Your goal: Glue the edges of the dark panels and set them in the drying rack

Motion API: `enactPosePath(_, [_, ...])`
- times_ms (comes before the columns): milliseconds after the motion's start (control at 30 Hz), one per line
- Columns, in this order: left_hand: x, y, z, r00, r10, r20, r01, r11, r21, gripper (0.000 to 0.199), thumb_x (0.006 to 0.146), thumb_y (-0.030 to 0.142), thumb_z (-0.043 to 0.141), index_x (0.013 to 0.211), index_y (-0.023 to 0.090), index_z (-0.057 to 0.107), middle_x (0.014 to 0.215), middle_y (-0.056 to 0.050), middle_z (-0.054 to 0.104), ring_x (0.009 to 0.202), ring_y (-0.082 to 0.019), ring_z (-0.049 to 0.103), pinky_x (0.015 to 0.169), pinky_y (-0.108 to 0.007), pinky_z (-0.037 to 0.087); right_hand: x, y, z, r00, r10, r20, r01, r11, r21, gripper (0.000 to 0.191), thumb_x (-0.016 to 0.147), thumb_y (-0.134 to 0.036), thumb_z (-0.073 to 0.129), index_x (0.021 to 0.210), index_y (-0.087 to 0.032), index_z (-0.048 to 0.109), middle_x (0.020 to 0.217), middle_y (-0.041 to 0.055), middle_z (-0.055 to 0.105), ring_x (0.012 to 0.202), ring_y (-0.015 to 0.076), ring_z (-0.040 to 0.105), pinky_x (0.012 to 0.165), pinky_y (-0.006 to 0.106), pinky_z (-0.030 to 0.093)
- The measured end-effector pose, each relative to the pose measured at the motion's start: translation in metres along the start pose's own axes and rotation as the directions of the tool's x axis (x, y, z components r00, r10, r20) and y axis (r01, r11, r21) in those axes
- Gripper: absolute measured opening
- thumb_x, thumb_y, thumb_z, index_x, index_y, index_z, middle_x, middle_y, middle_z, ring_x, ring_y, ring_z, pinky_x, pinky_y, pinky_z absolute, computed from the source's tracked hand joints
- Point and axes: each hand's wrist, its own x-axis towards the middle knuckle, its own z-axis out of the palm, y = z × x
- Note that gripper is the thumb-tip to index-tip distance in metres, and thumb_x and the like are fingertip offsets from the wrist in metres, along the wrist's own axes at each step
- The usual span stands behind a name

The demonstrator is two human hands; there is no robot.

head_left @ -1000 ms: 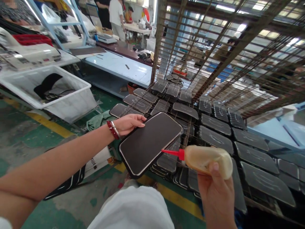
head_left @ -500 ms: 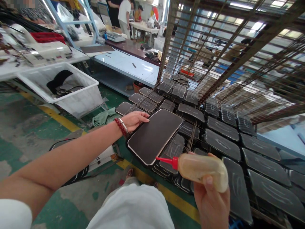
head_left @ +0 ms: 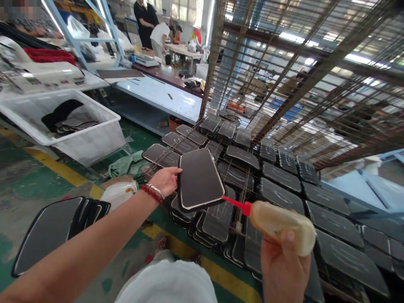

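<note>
My left hand [head_left: 167, 182] pinches the left edge of a dark, rounded rectangular panel [head_left: 202, 179], held up and tilted above the rack. A pale line runs along the panel's rim. In my right hand [head_left: 285, 261] is a squeeze bottle [head_left: 282, 225] of yellowish liquid, probably glue, lying nearly level. Its red nozzle [head_left: 235, 203] points left, and the tip meets the panel's lower right corner. Beneath and to the right, many similar dark panels [head_left: 280, 195] lie in rows on a wire rack [head_left: 244, 185], with whitish streaks on their faces.
Wire grid shelves [head_left: 284, 54] rise at the upper right. A white bin [head_left: 94, 139] with dark pieces stands left, beside a sewing machine [head_left: 47, 69]. More panels [head_left: 53, 233] stand at lower left. A blue-framed table [head_left: 164, 99] lies ahead; several people work beyond.
The panel has been turned in my left hand, and the nozzle tip has gone from its lower edge to its lower right corner. My view has shifted to the right.
</note>
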Motion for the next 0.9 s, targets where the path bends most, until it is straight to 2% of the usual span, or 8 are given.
enactPosePath(100, [0.0, -0.01, 0.003, 0.999, -0.01, -0.033, 0.008, 0.997, -0.075, 0.033, 0.077, -0.005, 0.043, 0.104, 0.002, 0.061, 0.063, -0.008, 0.07, 0.044, -0.016, 0.064, 0.046, -0.024, 0.056, 0.004, 0.001, 0.001, 0.999, -0.033, -0.021, 0.033, 0.999, 0.013, 0.047, 0.083, -0.029, 0.073, 0.126, -0.021, 0.057, 0.125, 0.0059, 0.059, 0.117, 0.0227, 0.057, 0.109, 0.048, 0.038])
enactPosePath(233, [0.003, -0.021, 0.01, 0.997, 0.018, -0.081, -0.029, 0.99, -0.135, 0.033, 0.076, -0.007, 0.044, 0.102, 0.004, 0.061, 0.065, -0.007, 0.07, 0.047, -0.015, 0.065, 0.05, -0.023, 0.058, -0.004, 0.003, -0.002, 0.999, -0.033, -0.002, 0.033, 0.999, 0.002, 0.047, 0.086, -0.027, 0.069, 0.13, -0.023, 0.053, 0.133, 0.0058, 0.054, 0.122, 0.024, 0.054, 0.114, 0.052, 0.029])
enactPosePath(467, [0.005, -0.03, 0.02, 0.993, 0.042, -0.108, -0.057, 0.989, -0.139, 0.034, 0.078, -0.006, 0.042, 0.104, 0.002, 0.061, 0.07, -0.01, 0.072, 0.055, -0.018, 0.069, 0.061, -0.028, 0.061, -0.024, 0.009, -0.005, 0.998, 0.012, 0.065, -0.008, 0.999, -0.05, 0.054, 0.086, -0.034, 0.068, 0.135, -0.024, 0.045, 0.132, 0.0124, 0.056, 0.12, 0.0313, 0.056, 0.108, 0.063, 0.032])
enactPosePath(567, [0.005, -0.033, 0.022, 0.993, 0.064, -0.099, -0.077, 0.987, -0.139, 0.034, 0.079, -0.006, 0.042, 0.105, 0.001, 0.061, 0.071, -0.011, 0.072, 0.059, -0.019, 0.07, 0.064, -0.03, 0.062, -0.034, 0.013, -0.004, 0.997, 0.025, 0.076, -0.021, 0.998, -0.056, 0.055, 0.085, -0.033, 0.069, 0.134, -0.025, 0.044, 0.13, 0.0131, 0.058, 0.118, 0.0306, 0.058, 0.107, 0.061, 0.035])
enactPosePath(700, [0.006, -0.036, 0.022, 0.987, 0.084, -0.139, -0.104, 0.984, -0.146, 0.03, 0.08, -0.007, 0.041, 0.1, 0.003, 0.061, 0.066, -0.009, 0.07, 0.054, -0.017, 0.068, 0.061, -0.026, 0.061, -0.045, 0.017, -0.001, 0.992, 0.065, 0.109, -0.063, 0.998, -0.021, 0.057, 0.082, -0.034, 0.072, 0.132, -0.025, 0.046, 0.124, 0.015, 0.062, 0.116, 0.0323, 0.059, 0.098, 0.058, 0.046])
enactPosePath(800, [0.006, -0.038, 0.02, 0.985, 0.1, -0.141, -0.121, 0.981, -0.151, 0.028, 0.08, -0.007, 0.041, 0.096, 0.003, 0.061, 0.063, -0.008, 0.069, 0.051, -0.016, 0.067, 0.057, -0.024, 0.06, -0.043, 0.015, 0.0, 0.989, 0.082, 0.125, -0.08, 0.996, -0.026, 0.061, 0.079, -0.036, 0.074, 0.131, -0.023, 0.046, 0.121, 0.0169, 0.063, 0.115, 0.0345, 0.059, 0.096, 0.061, 0.046])
enactPosePath(900, [0.005, -0.04, 0.018, 0.985, 0.111, -0.129, -0.13, 0.981, -0.147, 0.029, 0.08, -0.008, 0.042, 0.097, 0.004, 0.062, 0.063, -0.008, 0.07, 0.051, -0.016, 0.067, 0.055, -0.025, 0.06, -0.026, 0.009, 0.001, 0.996, 0.0, 0.091, 0.004, 0.999, -0.04, 0.061, 0.08, -0.033, 0.074, 0.132, -0.023, 0.045, 0.123, 0.0149, 0.062, 0.118, 0.0345, 0.057, 0.101, 0.065, 0.039])
